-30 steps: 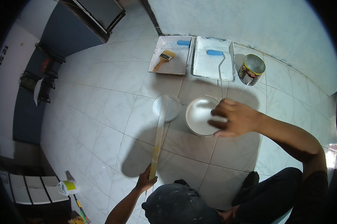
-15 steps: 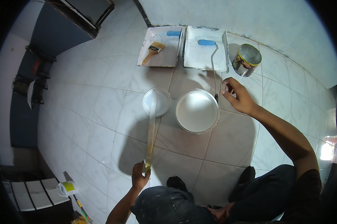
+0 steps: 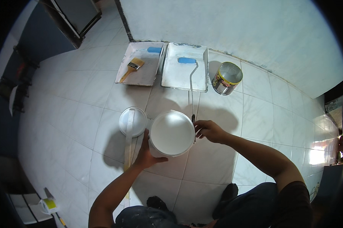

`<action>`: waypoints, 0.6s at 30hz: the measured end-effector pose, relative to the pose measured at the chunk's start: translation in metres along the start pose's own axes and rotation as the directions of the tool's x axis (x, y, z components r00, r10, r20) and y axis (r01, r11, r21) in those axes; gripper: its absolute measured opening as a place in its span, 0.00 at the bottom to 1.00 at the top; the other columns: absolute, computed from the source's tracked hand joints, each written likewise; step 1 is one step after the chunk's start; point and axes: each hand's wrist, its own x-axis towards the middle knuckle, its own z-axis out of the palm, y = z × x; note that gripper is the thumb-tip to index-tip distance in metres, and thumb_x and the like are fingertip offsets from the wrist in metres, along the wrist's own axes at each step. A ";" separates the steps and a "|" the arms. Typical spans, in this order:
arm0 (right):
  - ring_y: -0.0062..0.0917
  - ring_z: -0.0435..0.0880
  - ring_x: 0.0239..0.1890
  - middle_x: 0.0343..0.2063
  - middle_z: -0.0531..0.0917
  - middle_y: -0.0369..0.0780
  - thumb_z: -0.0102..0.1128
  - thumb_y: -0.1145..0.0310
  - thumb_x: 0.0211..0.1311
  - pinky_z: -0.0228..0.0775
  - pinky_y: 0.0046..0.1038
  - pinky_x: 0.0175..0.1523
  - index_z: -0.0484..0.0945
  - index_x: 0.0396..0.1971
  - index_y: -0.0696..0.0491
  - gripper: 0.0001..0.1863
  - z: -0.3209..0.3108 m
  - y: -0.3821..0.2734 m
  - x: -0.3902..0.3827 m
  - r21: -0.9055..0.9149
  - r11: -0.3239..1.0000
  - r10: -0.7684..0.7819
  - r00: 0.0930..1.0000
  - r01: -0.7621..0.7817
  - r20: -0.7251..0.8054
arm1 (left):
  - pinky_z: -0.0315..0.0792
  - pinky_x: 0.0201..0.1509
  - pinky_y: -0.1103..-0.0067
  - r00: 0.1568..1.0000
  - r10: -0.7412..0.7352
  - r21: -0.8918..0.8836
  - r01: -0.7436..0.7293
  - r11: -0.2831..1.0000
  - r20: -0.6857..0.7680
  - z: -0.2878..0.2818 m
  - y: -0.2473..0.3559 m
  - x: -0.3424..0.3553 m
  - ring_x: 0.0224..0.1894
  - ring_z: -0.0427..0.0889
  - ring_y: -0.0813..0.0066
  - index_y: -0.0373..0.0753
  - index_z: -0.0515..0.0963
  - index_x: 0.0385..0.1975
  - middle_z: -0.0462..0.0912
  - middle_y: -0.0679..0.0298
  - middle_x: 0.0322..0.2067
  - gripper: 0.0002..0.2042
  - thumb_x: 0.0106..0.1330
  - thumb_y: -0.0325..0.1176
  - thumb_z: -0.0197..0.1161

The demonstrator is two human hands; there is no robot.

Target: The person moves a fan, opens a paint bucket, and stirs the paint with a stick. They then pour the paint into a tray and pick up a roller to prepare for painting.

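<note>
A round bucket of white paint [image 3: 171, 133] stands in front of me, full of smooth white liquid. My left hand [image 3: 146, 155] cups its near left side, thumb and fingers apart around the wall. At the right side, my right hand [image 3: 211, 131] has its fingers curled against the bucket's edge; the exact grip is partly hidden. Close by those fingers is the dark handle end of a paint roller [image 3: 191, 81], whose blue sleeve rests in the right-hand white paint tray [image 3: 175, 78]. Left of the bucket, a long flat stick [image 3: 129, 146] lies with its far end across a round lid [image 3: 140, 125].
Against the wall, another paint tray [image 3: 146, 78] holds a wooden-handled paintbrush [image 3: 132, 69] and a blue roller sleeve [image 3: 154, 49]. A tin can with a yellow rim [image 3: 227, 78] stands to the right. A white and yellow-green tub [image 3: 48, 205] is at the lower left.
My left hand has let go of the stick and moved up to the bucket. My right hand has closed in on the bucket's right side. The whole view has shifted.
</note>
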 end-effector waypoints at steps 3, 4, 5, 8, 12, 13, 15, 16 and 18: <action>0.27 0.87 0.42 0.45 0.84 0.42 0.44 0.86 0.54 0.82 0.30 0.51 0.69 0.69 0.56 0.37 0.004 -0.003 -0.003 0.001 0.998 0.066 0.998 -0.066 0.023 | 0.64 0.76 0.60 0.997 -0.026 -0.262 0.043 0.964 0.067 0.007 0.006 0.035 0.75 0.63 0.56 0.40 0.46 0.77 0.59 0.52 0.74 0.69 0.36 0.45 0.91; 0.28 0.86 0.44 0.47 0.83 0.42 0.45 0.87 0.54 0.82 0.31 0.51 0.67 0.71 0.53 0.39 0.005 -0.003 -0.004 -0.052 0.997 0.057 0.998 -0.056 0.029 | 0.65 0.75 0.60 0.987 -0.086 -0.354 0.131 0.926 0.139 0.009 0.009 0.041 0.74 0.65 0.58 0.40 0.49 0.76 0.62 0.54 0.73 0.67 0.35 0.45 0.92; 0.29 0.86 0.46 0.49 0.82 0.43 0.45 0.87 0.53 0.82 0.32 0.52 0.66 0.72 0.51 0.41 0.006 -0.008 -0.007 -0.106 0.993 0.047 0.998 -0.042 0.038 | 0.66 0.74 0.61 0.967 -0.138 -0.434 0.220 0.874 0.213 0.012 0.009 0.043 0.73 0.67 0.59 0.40 0.53 0.76 0.66 0.55 0.71 0.66 0.35 0.45 0.92; 0.31 0.84 0.51 0.55 0.78 0.44 0.51 0.85 0.54 0.82 0.34 0.53 0.60 0.76 0.46 0.45 0.004 -0.004 -0.006 -0.314 0.948 -0.034 0.997 0.052 0.063 | 0.67 0.74 0.63 0.987 -0.102 -0.366 0.143 0.920 0.128 0.016 0.006 0.042 0.71 0.69 0.60 0.42 0.59 0.73 0.70 0.59 0.68 0.63 0.31 0.43 0.92; 0.34 0.82 0.54 0.62 0.73 0.46 0.66 0.76 0.58 0.81 0.36 0.55 0.55 0.78 0.42 0.48 0.002 -0.006 -0.008 -0.362 0.921 -0.107 0.987 0.144 0.121 | 0.69 0.73 0.62 0.993 -0.098 -0.235 0.112 0.966 0.069 0.022 -0.012 0.036 0.70 0.71 0.58 0.42 0.59 0.73 0.70 0.57 0.68 0.64 0.30 0.45 0.92; 0.35 0.81 0.56 0.62 0.73 0.45 0.70 0.72 0.57 0.80 0.36 0.57 0.55 0.78 0.42 0.49 0.000 -0.010 -0.008 -0.386 0.914 -0.075 0.988 0.123 0.137 | 0.70 0.72 0.62 0.994 -0.098 -0.254 0.110 0.961 0.057 0.024 -0.015 0.035 0.69 0.71 0.57 0.42 0.59 0.73 0.71 0.57 0.68 0.64 0.29 0.45 0.92; 0.37 0.80 0.59 0.64 0.72 0.45 0.78 0.65 0.54 0.78 0.38 0.61 0.55 0.78 0.44 0.53 -0.006 -0.022 -0.003 -0.432 0.898 -0.014 0.986 0.086 0.167 | 0.70 0.71 0.62 0.994 -0.095 -0.252 0.105 0.962 0.052 0.022 -0.021 0.037 0.69 0.72 0.56 0.42 0.59 0.73 0.71 0.56 0.67 0.64 0.29 0.46 0.92; 0.37 0.79 0.60 0.65 0.71 0.46 0.80 0.65 0.52 0.77 0.38 0.62 0.55 0.78 0.46 0.55 -0.012 -0.018 0.004 -0.526 0.828 -0.123 0.977 0.197 0.173 | 0.71 0.71 0.62 0.994 -0.091 -0.232 0.102 0.967 0.061 0.017 -0.026 0.040 0.69 0.72 0.56 0.42 0.60 0.72 0.71 0.56 0.67 0.63 0.29 0.46 0.92; 0.39 0.76 0.62 0.68 0.69 0.47 0.84 0.64 0.47 0.75 0.39 0.64 0.55 0.77 0.50 0.58 -0.021 -0.018 0.019 -0.683 0.624 -0.324 0.921 0.379 0.215 | 0.71 0.70 0.61 0.992 -0.094 -0.188 0.109 0.976 0.086 0.013 -0.037 0.043 0.68 0.73 0.55 0.42 0.61 0.72 0.72 0.55 0.67 0.63 0.30 0.46 0.92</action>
